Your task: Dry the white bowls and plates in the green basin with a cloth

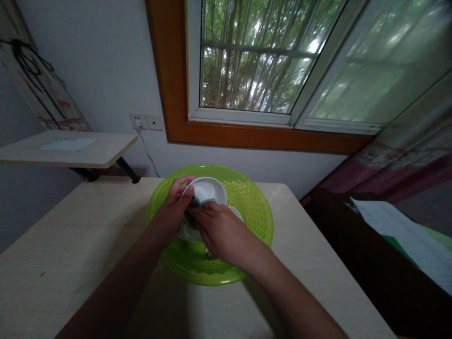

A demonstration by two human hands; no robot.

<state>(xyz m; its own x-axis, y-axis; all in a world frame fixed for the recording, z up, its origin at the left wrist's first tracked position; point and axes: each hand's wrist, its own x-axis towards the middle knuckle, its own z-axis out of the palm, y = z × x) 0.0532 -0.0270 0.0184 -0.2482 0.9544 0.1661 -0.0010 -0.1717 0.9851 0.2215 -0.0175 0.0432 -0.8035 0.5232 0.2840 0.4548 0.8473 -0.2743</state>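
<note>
Over a big green plastic basket (252, 221), my left hand (178, 200) grips a white bowl (212, 188) by its left side, thumb at the rim. The bowl is tilted, and a bit of pink shows by my left fingers. My right hand (221, 228) is closed at the bowl's near edge, its fingers pressed around a dark grey, cloth-like piece (196, 202). My fingers hide most of that piece. Below my hands, in the basket, lies another white dish (189, 233). A further white rim (236, 213) shows just right of my right hand.
The basket stands on a pale wooden table (106, 235) against the wall. A raised shelf (99, 150) with a paper sheet (68, 144) is at the left. A plugged-in cable (150, 155) hangs behind. Papers (406, 235) lie on a dark surface at the right.
</note>
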